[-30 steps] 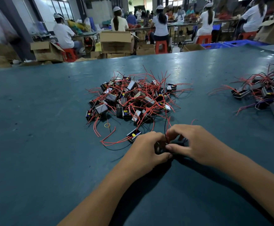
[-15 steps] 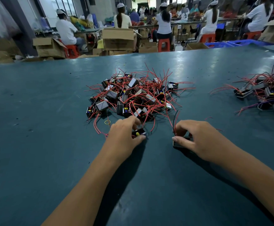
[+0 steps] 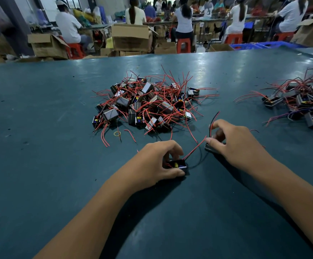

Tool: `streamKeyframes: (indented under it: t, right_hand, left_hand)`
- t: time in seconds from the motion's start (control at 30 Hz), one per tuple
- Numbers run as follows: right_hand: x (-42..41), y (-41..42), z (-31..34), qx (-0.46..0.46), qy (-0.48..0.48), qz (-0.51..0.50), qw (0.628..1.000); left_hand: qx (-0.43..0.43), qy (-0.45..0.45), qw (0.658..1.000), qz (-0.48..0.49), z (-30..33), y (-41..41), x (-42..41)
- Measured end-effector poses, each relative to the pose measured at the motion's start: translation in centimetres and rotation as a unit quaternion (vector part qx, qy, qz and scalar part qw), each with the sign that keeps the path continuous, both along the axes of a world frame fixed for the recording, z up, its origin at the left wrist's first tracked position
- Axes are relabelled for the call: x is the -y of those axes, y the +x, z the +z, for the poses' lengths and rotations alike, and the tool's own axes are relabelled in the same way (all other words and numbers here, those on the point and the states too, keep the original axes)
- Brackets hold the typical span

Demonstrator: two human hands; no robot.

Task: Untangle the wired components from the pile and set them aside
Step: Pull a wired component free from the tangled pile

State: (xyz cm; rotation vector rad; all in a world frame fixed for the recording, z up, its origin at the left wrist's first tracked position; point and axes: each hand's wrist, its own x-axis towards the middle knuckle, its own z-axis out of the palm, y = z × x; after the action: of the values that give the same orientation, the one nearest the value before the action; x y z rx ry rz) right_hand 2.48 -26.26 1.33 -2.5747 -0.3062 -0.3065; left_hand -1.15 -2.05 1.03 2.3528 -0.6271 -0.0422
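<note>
A small black boxed component (image 3: 177, 165) with red and black leads is gripped on the teal table (image 3: 40, 165) by the left hand (image 3: 157, 163), fingers curled over its top and the thumb pressed along its near side. A second black component (image 3: 210, 148) is pinched by the right hand (image 3: 234, 144) — thumb at its near corner, forefinger bent above it, a red-and-black wire pair (image 3: 214, 119) rising past the knuckle. The two held parts are apart, with a red lead (image 3: 195, 149) running between them. Just beyond the hands lies the tangled pile (image 3: 148, 105) of like components; a yellow rubber band (image 3: 117, 133) lies at its near edge. A second heap (image 3: 305, 103) is seen well apart at the right. Seated workers and cardboard boxes (image 3: 130, 37) are seen beyond the table.
</note>
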Motion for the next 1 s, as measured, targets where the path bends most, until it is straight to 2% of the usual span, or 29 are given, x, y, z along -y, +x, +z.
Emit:
streamKeyframes:
  t: [0.17,0.23,0.33,0.43,0.5,0.6,0.77,1.0]
  right_hand:
    - [0.1,0.2,-0.1,-0.020,0.019,-0.018,0.999]
    - [0.2,0.1,0.0,0.005,0.025,-0.041,0.999]
    - [-0.1,-0.7,0.5,0.148,0.043,-0.010,0.988]
    - [-1.0,-1.7,1.0,0.252,-0.013,0.127,0.959]
    - [-1.6,-2.1,0.8,0.242,-0.040,0.205,0.947]
    - [-2.1,-2.5,0.2,0.180,-0.086,0.278,0.940]
    - [-2.4,-2.6,-0.4,0.080,-0.066,0.272,0.957]
    - [-2.5,-2.6,-0.5,0.068,-0.035,0.253,0.964]
  left_hand:
    - [0.017,0.012,1.000,0.018,0.0,0.2,-0.2]
    - [0.021,0.018,0.999,0.022,-0.1,0.2,-0.3]
    - [0.031,0.026,0.999,0.014,-0.1,0.2,-0.4]
    - [0.033,0.020,0.999,0.009,-0.1,0.2,-0.4]
    - [0.031,0.009,0.999,0.008,-0.2,0.3,-0.4]
    - [0.031,0.005,0.999,0.010,-0.3,0.3,-0.5]
    - [0.027,0.004,0.999,0.017,-0.4,0.5,-0.7]
    - [0.018,0.004,1.000,0.024,-0.4,0.5,-0.7]
